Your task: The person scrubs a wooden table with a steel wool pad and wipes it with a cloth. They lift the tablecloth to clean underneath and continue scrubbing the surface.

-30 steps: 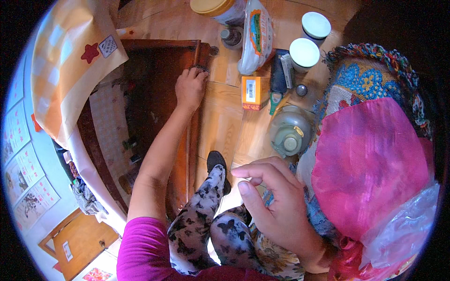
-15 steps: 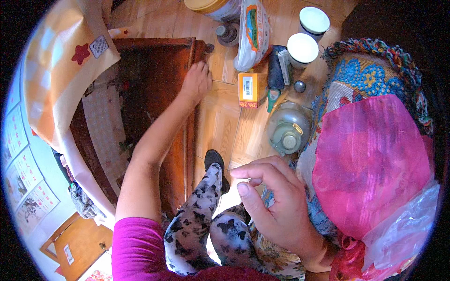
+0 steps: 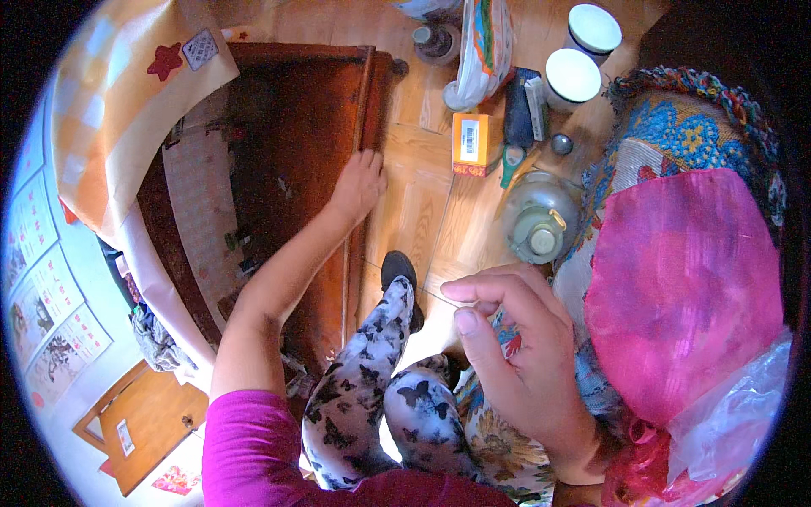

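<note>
My left hand (image 3: 359, 188) lies over the front edge of a brown wooden drawer (image 3: 361, 114), its fingers bent over the rim on the floor side. The drawer's inside is dark, and what lies in it is hard to make out. Above my lap, near the patterned cloth, my right hand (image 3: 528, 355) is held up. Its thumb and forefinger are bent toward each other with a gap between them, and I see nothing held there.
On the tiled floor stand an orange box (image 3: 470, 145), a dark bottle (image 3: 436, 42), a plastic bag (image 3: 483, 63), two white-topped cups (image 3: 573, 76), green-handled scissors (image 3: 512, 162) and a clear jug (image 3: 541, 221). Pink cloth (image 3: 680, 287) lies at right. A checked tablecloth (image 3: 110, 127) hangs at left.
My left hand has come nearer along the drawer's edge, its fingers now bent over it. The view has shifted slightly. My right hand keeps much the same pose.
</note>
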Action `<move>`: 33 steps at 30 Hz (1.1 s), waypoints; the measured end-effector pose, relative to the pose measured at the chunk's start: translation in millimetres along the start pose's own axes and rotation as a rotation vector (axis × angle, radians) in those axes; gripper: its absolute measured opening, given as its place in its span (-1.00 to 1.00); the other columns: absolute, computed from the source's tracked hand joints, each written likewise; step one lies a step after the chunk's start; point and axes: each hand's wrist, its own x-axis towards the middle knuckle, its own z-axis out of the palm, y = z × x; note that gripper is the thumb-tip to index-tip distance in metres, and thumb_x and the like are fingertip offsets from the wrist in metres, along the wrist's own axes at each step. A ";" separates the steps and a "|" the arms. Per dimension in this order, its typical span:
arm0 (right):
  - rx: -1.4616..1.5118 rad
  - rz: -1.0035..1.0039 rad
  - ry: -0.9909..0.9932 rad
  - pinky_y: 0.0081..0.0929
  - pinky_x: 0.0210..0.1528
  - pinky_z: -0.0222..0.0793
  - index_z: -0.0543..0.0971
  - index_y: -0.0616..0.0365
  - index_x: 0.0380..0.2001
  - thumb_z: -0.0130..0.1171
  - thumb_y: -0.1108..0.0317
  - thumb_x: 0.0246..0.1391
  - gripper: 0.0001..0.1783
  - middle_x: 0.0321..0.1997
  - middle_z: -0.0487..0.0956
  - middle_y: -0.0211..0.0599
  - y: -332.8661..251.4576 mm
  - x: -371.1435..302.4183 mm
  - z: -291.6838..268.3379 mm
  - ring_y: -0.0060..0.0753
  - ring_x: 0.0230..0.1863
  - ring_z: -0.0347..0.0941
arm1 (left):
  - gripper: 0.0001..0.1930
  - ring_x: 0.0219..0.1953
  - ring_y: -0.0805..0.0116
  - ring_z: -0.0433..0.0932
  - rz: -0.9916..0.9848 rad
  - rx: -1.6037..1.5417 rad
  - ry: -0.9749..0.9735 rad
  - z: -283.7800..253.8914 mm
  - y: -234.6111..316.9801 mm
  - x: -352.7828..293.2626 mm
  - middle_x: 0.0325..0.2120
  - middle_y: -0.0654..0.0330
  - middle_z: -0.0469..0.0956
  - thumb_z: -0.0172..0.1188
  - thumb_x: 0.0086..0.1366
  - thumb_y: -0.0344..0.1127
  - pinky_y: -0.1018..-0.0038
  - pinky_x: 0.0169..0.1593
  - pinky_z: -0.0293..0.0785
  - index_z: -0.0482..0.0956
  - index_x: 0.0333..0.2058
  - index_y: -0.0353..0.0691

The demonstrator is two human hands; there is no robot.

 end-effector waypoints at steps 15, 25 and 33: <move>0.002 0.009 0.018 -0.53 -0.15 0.37 0.62 0.22 -0.18 0.18 0.49 0.13 -0.82 -0.25 0.54 -0.23 0.2 -0.3 4.8 -0.43 -0.27 0.44 | -0.79 0.00 0.21 0.39 -0.056 0.049 0.319 4.7 -7.5 10.6 -0.20 0.14 0.51 0.07 0.18 -0.30 0.28 0.01 0.31 0.64 -0.29 -0.17; -0.034 -0.051 0.015 -0.44 -0.20 0.52 0.63 0.19 -0.20 0.28 0.53 0.07 -0.81 -0.24 0.58 -0.18 -0.4 0.3 5.9 -0.29 -0.26 0.56 | -0.80 -0.02 0.22 0.39 -0.150 0.003 0.245 -32.8 -47.6 54.7 -0.18 0.13 0.51 0.08 0.22 -0.31 0.31 0.00 0.31 0.64 -0.25 -0.17; -0.050 -0.024 0.038 -0.45 -0.18 0.51 0.63 0.19 -0.18 0.25 0.54 0.09 -0.80 -0.23 0.57 -0.17 -1.2 2.4 6.0 -0.31 -0.26 0.55 | -0.75 0.02 0.10 0.49 -0.394 -0.828 0.659 0.7 -33.1 -1.6 -0.08 0.10 0.57 0.27 0.20 -0.34 0.20 0.11 0.37 0.63 -0.12 -0.16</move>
